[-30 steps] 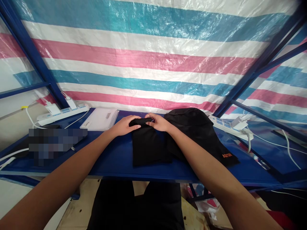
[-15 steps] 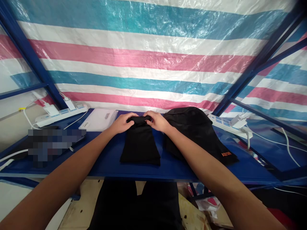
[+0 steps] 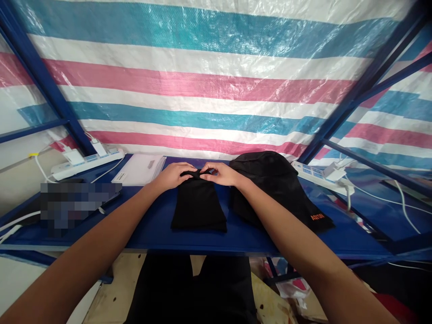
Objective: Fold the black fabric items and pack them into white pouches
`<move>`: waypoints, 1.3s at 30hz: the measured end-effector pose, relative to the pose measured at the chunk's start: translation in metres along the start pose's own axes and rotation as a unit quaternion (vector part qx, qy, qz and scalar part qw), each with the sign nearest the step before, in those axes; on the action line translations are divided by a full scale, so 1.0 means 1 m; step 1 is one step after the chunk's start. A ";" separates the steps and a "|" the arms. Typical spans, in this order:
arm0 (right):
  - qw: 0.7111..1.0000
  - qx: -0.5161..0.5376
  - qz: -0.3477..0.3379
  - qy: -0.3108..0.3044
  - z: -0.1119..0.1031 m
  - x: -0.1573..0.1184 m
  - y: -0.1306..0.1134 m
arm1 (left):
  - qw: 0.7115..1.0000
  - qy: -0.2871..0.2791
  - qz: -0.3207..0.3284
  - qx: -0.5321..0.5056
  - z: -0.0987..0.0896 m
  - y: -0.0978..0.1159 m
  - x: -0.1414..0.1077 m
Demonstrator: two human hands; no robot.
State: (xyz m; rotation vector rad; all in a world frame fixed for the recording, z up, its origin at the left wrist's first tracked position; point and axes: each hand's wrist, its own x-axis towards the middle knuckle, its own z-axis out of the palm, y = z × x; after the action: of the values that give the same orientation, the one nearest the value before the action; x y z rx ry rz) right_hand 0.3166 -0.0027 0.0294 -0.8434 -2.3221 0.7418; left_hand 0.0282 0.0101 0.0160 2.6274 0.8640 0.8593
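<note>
A folded black garment (image 3: 199, 207) lies flat in front of me, its wider end toward me and its narrow far end bunched. My left hand (image 3: 175, 174) pinches the far end from the left, thumb on the near side of the cloth. From the right, my right hand (image 3: 218, 173) grips the same end, its thumb close to the left thumb. The fingertips behind the cloth are partly hidden. A larger black garment (image 3: 276, 189) with orange lettering at its lower corner lies on the right, partly behind my right forearm.
Everything rests on a blue table (image 3: 151, 238). At the back left lie white envelope-like packets (image 3: 138, 169) beside a power strip (image 3: 88, 163). Another power strip (image 3: 322, 177) with plugs and cables sits at the right. A striped plastic sheet (image 3: 202, 85) hangs behind, between blue frame posts.
Both hands have drawn closer together at the garment's far end, their thumbs nearly meeting. That end looks narrower and sits slightly nearer to me.
</note>
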 end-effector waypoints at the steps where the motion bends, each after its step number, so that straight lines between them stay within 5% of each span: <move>1: 0.999 0.029 0.019 0.002 0.001 0.000 0.002 | 1.000 -0.004 0.006 0.011 -0.001 0.002 0.000; 5: 0.996 0.083 0.035 0.024 0.005 0.004 0.008 | 1.000 -0.020 -0.008 -0.014 -0.006 0.015 -0.002; 12: 0.999 0.041 -0.014 0.025 0.007 0.006 0.003 | 0.973 -0.014 -0.192 -0.124 -0.003 0.020 -0.003; 15: 0.999 0.012 -0.041 0.033 0.007 0.006 -0.002 | 0.978 -0.044 -0.164 -0.123 -0.001 0.018 -0.003; 27: 0.998 0.047 -0.008 0.034 0.008 0.003 -0.002 | 0.998 0.011 -0.038 -0.046 0.002 0.019 -0.004; 34: 0.994 -0.084 -0.063 0.011 0.005 0.004 -0.020 | 0.978 -0.035 -0.115 -0.170 -0.007 0.019 -0.010; 39: 0.999 -0.006 -0.041 0.020 0.008 0.001 -0.017 | 0.985 -0.020 -0.101 -0.138 -0.005 0.020 -0.007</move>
State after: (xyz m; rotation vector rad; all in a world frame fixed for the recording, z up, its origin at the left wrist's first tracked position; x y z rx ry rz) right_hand 0.3044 -0.0156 0.0349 -0.7569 -2.3120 0.6713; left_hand 0.0303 -0.0094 0.0245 2.2684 0.9099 0.8045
